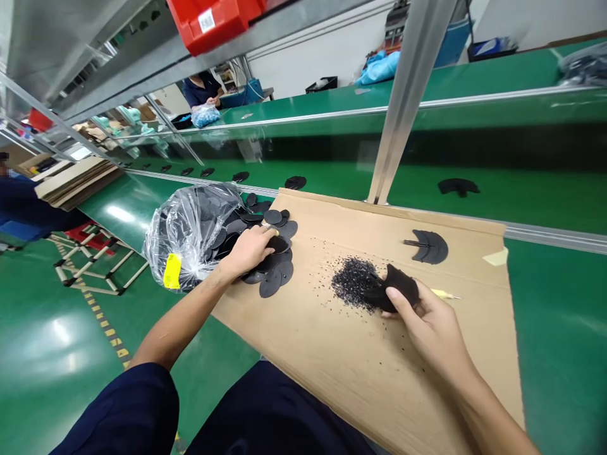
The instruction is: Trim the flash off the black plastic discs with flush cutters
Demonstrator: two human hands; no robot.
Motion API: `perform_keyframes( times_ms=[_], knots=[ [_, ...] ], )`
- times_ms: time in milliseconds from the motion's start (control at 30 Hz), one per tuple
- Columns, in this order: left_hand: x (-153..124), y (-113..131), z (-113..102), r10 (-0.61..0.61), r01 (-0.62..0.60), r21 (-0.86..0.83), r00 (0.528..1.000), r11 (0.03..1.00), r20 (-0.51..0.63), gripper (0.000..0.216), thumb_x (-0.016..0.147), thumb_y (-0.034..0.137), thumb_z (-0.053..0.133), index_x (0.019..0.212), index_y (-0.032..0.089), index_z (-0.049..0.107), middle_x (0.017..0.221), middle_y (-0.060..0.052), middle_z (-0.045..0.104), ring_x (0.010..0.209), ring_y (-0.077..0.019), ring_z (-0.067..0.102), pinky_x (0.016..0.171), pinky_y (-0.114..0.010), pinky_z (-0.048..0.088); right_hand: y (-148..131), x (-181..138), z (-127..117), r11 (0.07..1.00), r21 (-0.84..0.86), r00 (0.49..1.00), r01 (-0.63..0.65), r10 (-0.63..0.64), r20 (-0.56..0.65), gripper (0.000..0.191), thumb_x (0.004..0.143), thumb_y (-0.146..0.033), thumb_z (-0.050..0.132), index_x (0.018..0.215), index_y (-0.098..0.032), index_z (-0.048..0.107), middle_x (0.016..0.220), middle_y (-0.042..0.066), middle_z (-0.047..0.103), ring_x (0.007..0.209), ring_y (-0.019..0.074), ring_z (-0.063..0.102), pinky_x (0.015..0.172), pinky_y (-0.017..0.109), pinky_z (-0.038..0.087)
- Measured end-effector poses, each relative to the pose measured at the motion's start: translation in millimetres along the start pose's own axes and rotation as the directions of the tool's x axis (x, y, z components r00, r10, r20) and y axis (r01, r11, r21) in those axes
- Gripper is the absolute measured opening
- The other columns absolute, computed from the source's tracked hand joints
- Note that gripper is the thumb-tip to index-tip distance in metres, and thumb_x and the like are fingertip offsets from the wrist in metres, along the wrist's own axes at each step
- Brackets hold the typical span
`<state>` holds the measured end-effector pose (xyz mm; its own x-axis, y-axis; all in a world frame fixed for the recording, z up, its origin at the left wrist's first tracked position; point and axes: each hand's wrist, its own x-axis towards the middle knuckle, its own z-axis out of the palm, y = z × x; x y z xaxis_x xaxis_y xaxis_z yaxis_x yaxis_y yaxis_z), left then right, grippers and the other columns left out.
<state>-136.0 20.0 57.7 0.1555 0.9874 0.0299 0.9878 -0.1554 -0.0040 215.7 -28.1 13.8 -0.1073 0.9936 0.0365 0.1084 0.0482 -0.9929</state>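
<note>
My right hand (429, 316) grips a black curved part (398, 289) between thumb and fingers, just right of a heap of tiny black bits (353, 282). To the left, my left hand (251, 249) has its thumb and fingers closed on the edge of a black disc (281, 244), over a loose pile of black oval discs (271, 283). Beside that pile lies a clear plastic bag (190, 227) filled with more discs, bearing a yellow label (172, 271). Another black curved part with a stem (430, 246) rests on the cardboard sheet (327, 360).
A yellow-handled pointed tool (444, 294) lies behind my right hand. An upright metal post (403, 95) stands at the cardboard's far edge. Beyond it, several black parts lie along a green belt (327, 164). A red bin (213, 22) hangs overhead. Other people sit at far left and across.
</note>
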Motion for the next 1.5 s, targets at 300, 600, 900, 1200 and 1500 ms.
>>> perform_keyframes(
  times_ms=[300,600,900,1200,1500],
  knots=[
    [-8.2,90.4,22.2,0.247,-0.297,-0.860,0.946,0.414,-0.208,0.034,0.095,0.038,0.062,0.121,0.016,0.065,0.108,-0.008,0.074,0.098,-0.0190,0.070,0.085,-0.029,0.057,1.8,-9.6,7.7,0.972,0.170,0.986,-0.164,0.160,0.036,0.041,0.073,-0.053,0.082,0.093,-0.019,0.070,0.088,0.004,0.074,0.080,0.0200,0.070,0.075,0.034,0.061],
    [-12.6,148.3,43.8,0.188,-0.319,-0.839,0.947,0.441,-0.261,0.019,0.096,0.033,0.061,0.089,0.017,0.068,0.063,0.004,0.053,0.054,-0.0076,0.043,0.054,-0.020,0.038,-6.7,-21.8,13.6,0.939,0.202,0.960,-0.280,0.272,0.067,0.038,0.073,-0.051,0.083,0.084,-0.021,0.062,0.071,-0.003,0.061,0.066,0.0131,0.060,0.063,0.027,0.055],
    [-21.8,146.4,49.4,0.159,-0.027,-0.988,0.987,0.152,-0.003,0.025,0.091,0.038,0.068,0.084,0.015,0.062,0.066,0.003,0.055,0.053,-0.0074,0.053,0.047,-0.017,0.042,-1.7,-21.9,13.9,0.940,0.164,0.954,-0.299,0.292,0.067,0.036,0.074,-0.048,0.083,0.087,-0.021,0.063,0.072,-0.003,0.060,0.064,0.0118,0.058,0.058,0.023,0.051],
    [-22.6,142.0,50.0,0.192,0.029,-0.990,0.980,0.140,0.056,0.025,0.087,0.029,0.072,0.076,0.017,0.053,0.059,0.008,0.048,0.048,-0.0062,0.061,0.047,-0.013,0.045,-1.4,-21.9,16.0,0.943,0.144,0.953,-0.301,0.293,0.069,0.034,0.075,-0.047,0.083,0.087,-0.021,0.064,0.069,-0.004,0.059,0.062,0.0112,0.057,0.056,0.023,0.050],
    [-21.2,141.7,51.5,0.239,0.023,-0.991,0.970,0.129,0.053,0.032,0.089,0.028,0.069,0.069,0.016,0.048,0.059,0.008,0.044,0.047,-0.0056,0.060,0.047,-0.013,0.045,-1.6,-22.0,15.9,0.954,0.111,0.960,-0.279,0.275,0.053,0.035,0.075,-0.049,0.082,0.086,-0.021,0.064,0.069,-0.003,0.059,0.060,0.0114,0.055,0.054,0.023,0.050]
  ],
)
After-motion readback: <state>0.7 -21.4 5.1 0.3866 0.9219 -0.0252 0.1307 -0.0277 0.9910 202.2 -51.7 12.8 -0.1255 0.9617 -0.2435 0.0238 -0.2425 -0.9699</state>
